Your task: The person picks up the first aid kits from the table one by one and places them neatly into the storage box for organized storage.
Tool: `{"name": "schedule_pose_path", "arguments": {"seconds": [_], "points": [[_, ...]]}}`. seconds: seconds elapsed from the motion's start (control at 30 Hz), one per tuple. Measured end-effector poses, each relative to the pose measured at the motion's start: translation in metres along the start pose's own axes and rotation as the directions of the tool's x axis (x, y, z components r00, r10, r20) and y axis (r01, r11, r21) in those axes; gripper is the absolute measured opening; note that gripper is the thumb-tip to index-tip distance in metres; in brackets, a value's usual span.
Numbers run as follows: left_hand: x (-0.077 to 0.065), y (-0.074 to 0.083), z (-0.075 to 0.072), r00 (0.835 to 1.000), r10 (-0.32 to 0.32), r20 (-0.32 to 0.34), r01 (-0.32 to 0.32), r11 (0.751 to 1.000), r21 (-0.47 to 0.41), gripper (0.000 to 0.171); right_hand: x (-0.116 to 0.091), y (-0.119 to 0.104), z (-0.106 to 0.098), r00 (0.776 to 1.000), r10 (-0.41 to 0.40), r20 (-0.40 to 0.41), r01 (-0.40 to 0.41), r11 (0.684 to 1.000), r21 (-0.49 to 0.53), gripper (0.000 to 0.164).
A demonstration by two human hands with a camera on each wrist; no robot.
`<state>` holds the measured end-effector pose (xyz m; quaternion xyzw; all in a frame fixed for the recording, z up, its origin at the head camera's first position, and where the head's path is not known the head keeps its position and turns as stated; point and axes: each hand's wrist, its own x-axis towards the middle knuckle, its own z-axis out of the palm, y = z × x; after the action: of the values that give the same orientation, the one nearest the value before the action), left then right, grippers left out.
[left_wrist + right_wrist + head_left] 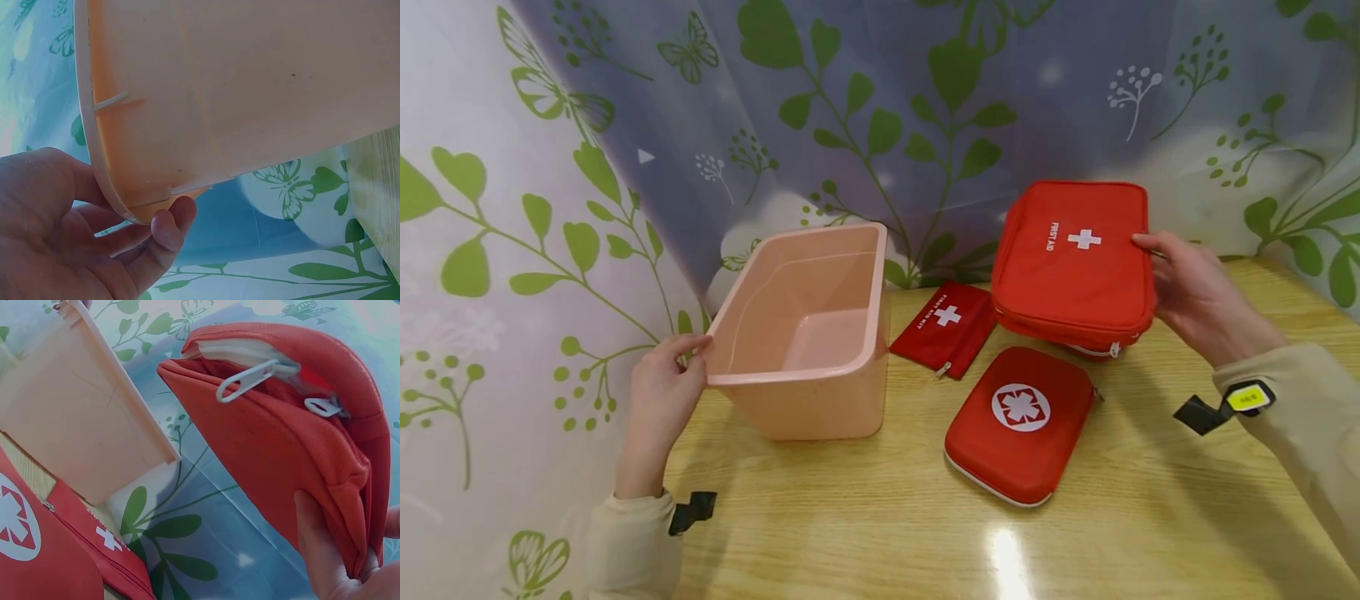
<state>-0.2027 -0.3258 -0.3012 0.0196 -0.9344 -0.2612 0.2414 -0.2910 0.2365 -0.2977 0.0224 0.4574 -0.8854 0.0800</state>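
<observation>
Big red bag [1078, 275] gripped up in our right hand [1198, 292]
Looks like we're on the lifting step; our left hand [662, 392] pinches the pink bin [816, 408]. Next move probably calls for a steady hold.

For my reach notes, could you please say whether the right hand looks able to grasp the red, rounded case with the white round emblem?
Probably not now: the right hand grips the red fabric FIRST AID bag, though the case lies uncovered.
</observation>
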Motion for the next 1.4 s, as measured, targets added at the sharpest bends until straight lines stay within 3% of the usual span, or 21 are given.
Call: {"name": "schedule_pose_path", "arguments": {"seconds": [0.67,1.4], "points": [[0.0,0.0,-0.002,0.999,-0.021,0.029,0.021,1.0,0.008,0.031,0.004,0.006,0.017,1.0,0.018,-0.007,-0.019,0.997,-0.07,0.012],[-0.001,-0.001,-0.002,1.0,0.015,0.024,-0.015,1.0,0.0,0.031,0.006,0.012,0.033,0.999,0.01,-0.031,-0.012,0.998,-0.065,0.013]]}}
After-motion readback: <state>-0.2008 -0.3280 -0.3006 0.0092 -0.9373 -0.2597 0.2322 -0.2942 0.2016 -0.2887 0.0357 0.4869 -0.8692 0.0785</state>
